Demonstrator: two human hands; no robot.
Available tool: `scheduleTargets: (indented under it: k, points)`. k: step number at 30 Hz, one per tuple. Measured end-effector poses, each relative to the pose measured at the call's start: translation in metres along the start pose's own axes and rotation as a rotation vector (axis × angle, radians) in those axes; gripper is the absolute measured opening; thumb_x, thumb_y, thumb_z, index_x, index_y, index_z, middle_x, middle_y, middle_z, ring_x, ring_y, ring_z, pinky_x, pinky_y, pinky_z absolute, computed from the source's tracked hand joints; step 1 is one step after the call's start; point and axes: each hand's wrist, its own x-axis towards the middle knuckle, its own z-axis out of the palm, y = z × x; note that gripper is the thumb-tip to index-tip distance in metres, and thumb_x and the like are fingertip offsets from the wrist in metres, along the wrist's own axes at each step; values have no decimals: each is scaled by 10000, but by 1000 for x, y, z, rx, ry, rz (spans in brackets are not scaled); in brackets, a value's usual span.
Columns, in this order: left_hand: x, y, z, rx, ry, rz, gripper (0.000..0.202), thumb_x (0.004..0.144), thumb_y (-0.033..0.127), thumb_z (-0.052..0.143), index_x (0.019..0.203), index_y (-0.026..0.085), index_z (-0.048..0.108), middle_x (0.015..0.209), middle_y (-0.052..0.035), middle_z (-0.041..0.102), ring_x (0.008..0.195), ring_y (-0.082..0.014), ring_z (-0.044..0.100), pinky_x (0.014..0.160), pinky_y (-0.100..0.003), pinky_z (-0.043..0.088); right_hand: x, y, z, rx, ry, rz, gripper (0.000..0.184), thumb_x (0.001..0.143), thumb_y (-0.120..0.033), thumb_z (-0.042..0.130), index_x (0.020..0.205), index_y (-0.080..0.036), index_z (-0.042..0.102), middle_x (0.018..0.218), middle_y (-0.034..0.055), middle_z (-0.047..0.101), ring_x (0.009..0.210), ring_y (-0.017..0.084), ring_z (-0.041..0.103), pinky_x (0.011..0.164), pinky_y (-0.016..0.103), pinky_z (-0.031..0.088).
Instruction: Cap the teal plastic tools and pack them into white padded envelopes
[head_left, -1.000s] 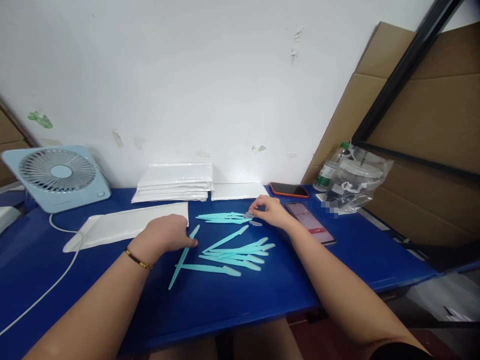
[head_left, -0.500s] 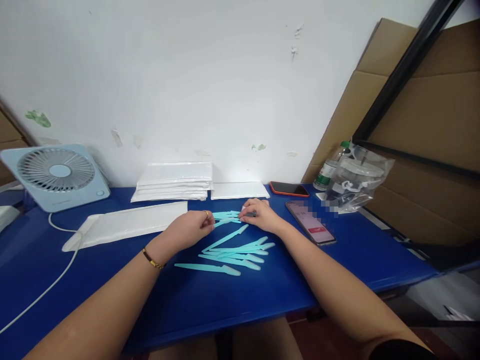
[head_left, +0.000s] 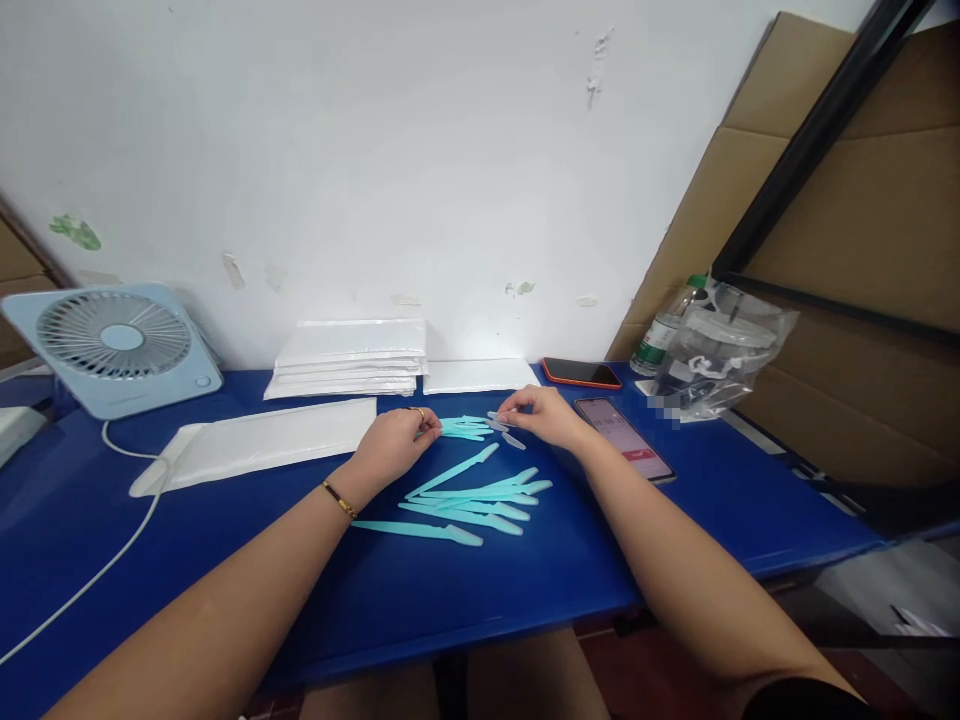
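My left hand point(head_left: 394, 440) is closed, thumb and finger pinched at the handle ends of a small bunch of turquoise eyebrow razors point(head_left: 466, 430). Facing it, my right hand point(head_left: 546, 414) pinches a clear blade cap at the bunch's blade end; the fingers partly hide it. A loose clear cap point(head_left: 514, 440) lies on the table just below those fingertips. Nearer to me, several more turquoise razors point(head_left: 457, 495) are fanned out with their capped ends to the right. One separate razor point(head_left: 420, 530) lies in front of that fan, its handle end close to my left wrist.
White padded packets point(head_left: 349, 345) are stacked against the wall, with another flat packet point(head_left: 480, 376) beside them. A long white sleeve point(head_left: 262, 450) lies left. Also around are a blue fan point(head_left: 124, 340) with its cable, two phones point(head_left: 581, 373), a bottle point(head_left: 660, 335) and a bagged cup point(head_left: 716, 350).
My right hand has moved slightly right and up, away from the bunch. Clear caps now show beside the razors' blade ends. My left hand has shifted a little to the right.
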Motion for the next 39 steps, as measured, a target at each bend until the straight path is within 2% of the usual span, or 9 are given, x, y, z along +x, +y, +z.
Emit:
scheduleTargets:
  k: [5, 10, 13, 17, 21, 24, 28, 33, 39]
  points:
    - [-5, 6, -2, 67, 99, 70, 282, 795, 452, 524, 909, 217, 631, 954, -49, 646, 913, -227, 564, 751, -310, 411, -5, -7, -4, -134, -32, -98, 144, 734, -369, 695, 809, -247, 713, 867, 33, 617, 880, 194, 537, 830, 354, 293]
    - [-13, 17, -1, -10, -163, 126, 288, 760, 495, 551, 815, 226, 637, 773, -8, 654, 695, -170, 574, 567, -254, 374, -8, -18, 5, -147, -244, -183, 204, 687, -398, 736, 818, -247, 697, 873, 17, 560, 909, 193, 498, 835, 347, 261]
    - [-13, 17, 0, 0, -199, 100, 227, 798, 404, 513, 752, 217, 632, 710, -2, 653, 644, -154, 564, 535, -245, 350, -7, -20, 9, -121, -294, -164, 210, 707, -405, 717, 803, -222, 683, 872, 14, 552, 888, 183, 497, 824, 336, 266]
    - [-11, 15, -4, 39, -188, 128, 204, 815, 361, 493, 755, 226, 633, 705, 6, 658, 634, -148, 565, 540, -242, 350, -6, -19, 6, -96, -294, -179, 200, 718, -398, 708, 770, -208, 674, 848, 7, 560, 865, 171, 512, 819, 327, 276]
    - [-7, 5, -12, 203, -95, 105, 207, 823, 306, 480, 736, 214, 643, 750, -22, 671, 709, -177, 589, 639, -269, 392, -5, -10, -3, -98, -140, -107, 169, 720, -357, 707, 716, -191, 673, 820, 12, 581, 808, 156, 532, 788, 308, 313]
    - [-1, -6, -8, 238, 32, 104, 244, 823, 364, 498, 940, 211, 647, 987, -54, 667, 974, -229, 566, 812, -315, 415, -3, 1, -10, -104, -17, -16, 205, 707, -396, 703, 752, -198, 680, 816, 16, 585, 744, 146, 531, 721, 285, 354]
    - [7, -13, 7, 210, 27, 218, 627, 820, 559, 460, 1360, 251, 374, 1430, -73, 373, 1317, -289, 278, 1049, -440, 251, -5, 9, -14, -121, -76, 50, 377, 662, -438, 723, 949, -205, 654, 896, 35, 598, 740, 157, 540, 702, 292, 402]
    - [8, -10, 13, 200, -56, 205, 478, 902, 499, 331, 1320, 294, 437, 1312, -64, 485, 1202, -258, 414, 962, -404, 351, -10, 12, -11, -103, -209, -67, 764, 596, -509, 755, 1272, -253, 509, 1200, 102, 507, 1075, 259, 490, 889, 377, 407]
    - [3, -10, 6, 205, -3, 138, 400, 888, 434, 392, 1201, 254, 566, 1123, -76, 569, 1035, -251, 501, 842, -353, 418, -6, 18, -2, -120, -257, -169, 425, 796, -432, 615, 1195, -287, 597, 1168, 81, 525, 1030, 217, 531, 905, 350, 409]
